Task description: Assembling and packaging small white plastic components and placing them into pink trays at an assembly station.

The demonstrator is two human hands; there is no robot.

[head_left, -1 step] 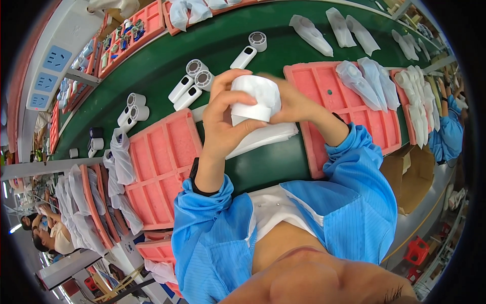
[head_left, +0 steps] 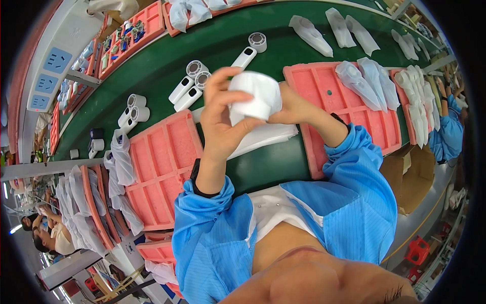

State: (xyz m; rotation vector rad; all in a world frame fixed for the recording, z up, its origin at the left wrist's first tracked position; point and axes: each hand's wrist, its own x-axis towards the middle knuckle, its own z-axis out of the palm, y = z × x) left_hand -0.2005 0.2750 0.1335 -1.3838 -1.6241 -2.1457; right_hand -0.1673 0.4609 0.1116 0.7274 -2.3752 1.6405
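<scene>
Both hands are raised over the green work surface, holding a white rounded cylinder, blurred by motion. It resembles the round heads of the devices around it, and its surface looks like thin white wrapping. My left hand curls round its left side, fingers across the front and thumb underneath. On the far right side, my right hand grips it, most of those fingers hidden behind it. Below the hands lies a flat pile of thin white sleeves. Just beyond them rest white handheld devices with round grilled heads.
Pink compartment trays stand on the left and right; the right one bears several wrapped devices. More wrapped pieces lie at the back. A socket strip is at upper left, a cardboard box at right.
The white cylinder has tipped slightly and risen a little in my hands. My left hand has shifted slightly with it.
</scene>
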